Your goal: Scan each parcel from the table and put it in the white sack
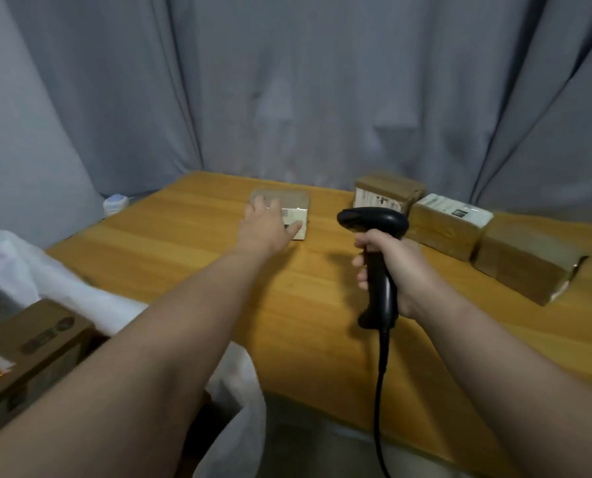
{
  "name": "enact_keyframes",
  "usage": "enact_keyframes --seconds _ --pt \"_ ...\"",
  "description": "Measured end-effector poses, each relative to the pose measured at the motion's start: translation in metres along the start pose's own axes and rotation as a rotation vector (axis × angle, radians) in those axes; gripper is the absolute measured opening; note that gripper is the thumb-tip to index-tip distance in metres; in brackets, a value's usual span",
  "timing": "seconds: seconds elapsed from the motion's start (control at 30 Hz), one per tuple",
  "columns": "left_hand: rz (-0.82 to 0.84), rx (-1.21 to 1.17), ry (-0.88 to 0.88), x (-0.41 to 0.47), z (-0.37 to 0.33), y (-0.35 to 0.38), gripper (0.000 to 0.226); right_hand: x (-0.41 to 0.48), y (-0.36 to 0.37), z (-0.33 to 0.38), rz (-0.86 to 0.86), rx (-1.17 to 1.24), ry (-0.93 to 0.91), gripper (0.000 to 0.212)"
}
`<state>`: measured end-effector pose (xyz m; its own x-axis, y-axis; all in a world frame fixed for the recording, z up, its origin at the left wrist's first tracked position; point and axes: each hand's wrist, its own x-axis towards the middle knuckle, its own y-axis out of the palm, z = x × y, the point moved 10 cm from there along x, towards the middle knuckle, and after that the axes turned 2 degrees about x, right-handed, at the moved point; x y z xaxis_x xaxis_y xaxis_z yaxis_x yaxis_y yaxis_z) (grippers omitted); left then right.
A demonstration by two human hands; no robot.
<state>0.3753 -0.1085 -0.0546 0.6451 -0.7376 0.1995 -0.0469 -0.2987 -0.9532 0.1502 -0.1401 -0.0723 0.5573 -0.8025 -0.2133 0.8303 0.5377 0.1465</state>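
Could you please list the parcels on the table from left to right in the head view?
The small parcel under the left hand → labelled brown parcel → white-topped parcel → plain brown parcel.

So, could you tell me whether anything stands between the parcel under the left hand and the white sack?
Nothing visible does. The left hand rests on the parcel, and bare table runs from it to the white sack at the left edge. The other parcels lie to the right.
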Motion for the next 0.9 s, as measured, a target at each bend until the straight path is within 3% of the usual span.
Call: enact_keyframes --seconds 0.17,0.33,0.5,0.73,0.8,0.9 --pt "0.108 -0.057 -0.273 0.054 0.011 0.029 0.105 0.046 -0.012 -0.014 -0.015 0.035 0.047 0.024" --pt "0.137 -0.086 -0.29 0.08 0.011 0.047 0.098 0.063 -0.017 -0.022 0.02 0.075 0.059 0.027" --pt "0.17 -0.074 -0.064 0.064 -0.004 0.043 0.089 0.06 -0.028 -0.024 -0.008 0.128 0.092 0.029" --pt "0.257 -0.109 0.315 -0.054 -0.062 0.035 0.08 0.0 -0.046 -0.014 -0.064 0.06 0.08 0.025" --pt "0.268 -0.111 0.372 -0.091 -0.071 0.031 0.082 -0.027 -0.058 -0.013 -0.112 -0.024 0.041 0.029" --pt "0.309 -0.134 0.44 -0.142 -0.08 0.027 0.092 -0.071 -0.065 -0.008 -0.08 -0.343 -0.117 0.022"
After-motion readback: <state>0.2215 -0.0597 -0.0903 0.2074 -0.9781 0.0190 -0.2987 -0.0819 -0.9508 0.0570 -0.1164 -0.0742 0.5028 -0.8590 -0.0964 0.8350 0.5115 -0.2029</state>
